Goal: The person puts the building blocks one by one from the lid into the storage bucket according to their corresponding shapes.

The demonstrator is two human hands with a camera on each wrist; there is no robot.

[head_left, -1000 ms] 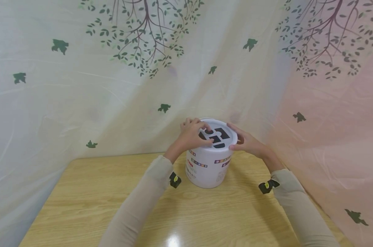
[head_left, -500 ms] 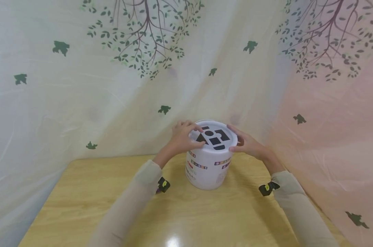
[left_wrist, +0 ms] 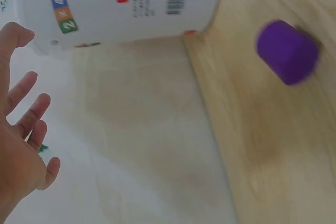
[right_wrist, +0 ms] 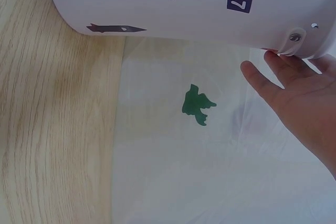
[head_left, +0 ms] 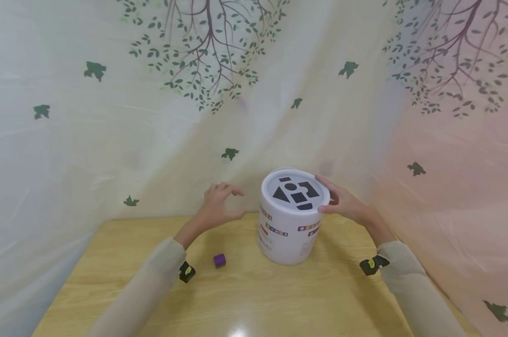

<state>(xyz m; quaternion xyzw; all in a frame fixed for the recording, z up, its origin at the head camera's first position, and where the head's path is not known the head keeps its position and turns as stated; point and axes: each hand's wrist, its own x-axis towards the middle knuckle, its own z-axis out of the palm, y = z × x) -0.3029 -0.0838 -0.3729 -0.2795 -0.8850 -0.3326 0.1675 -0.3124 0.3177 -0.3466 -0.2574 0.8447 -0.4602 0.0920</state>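
A white bucket (head_left: 288,236) stands upright on the table. Its lid (head_left: 268,189) is pierced with several dark shaped holes, including a triangle, a circle and a square. My right hand (head_left: 344,203) rests on the lid's right rim, thumb in front and fingers behind; in the right wrist view the visible fingers are fairly straight. Left of the bucket, my left hand (head_left: 216,206) is raised with thumb and fingers spread apart, holding nothing. A small purple block (head_left: 220,260) lies on the table below and right of that hand; the left wrist view also shows this purple block (left_wrist: 287,52).
The wooden table (head_left: 254,299) runs back to a pale cloth (head_left: 161,131) printed with branches and green shapes. More cloth, tinted pink, hangs along the right side. Both wrists wear small black cameras.
My left hand has left the lid and moved left, away from the bucket, uncovering the lid's holes and the purple block. The right hand stays on the rim.
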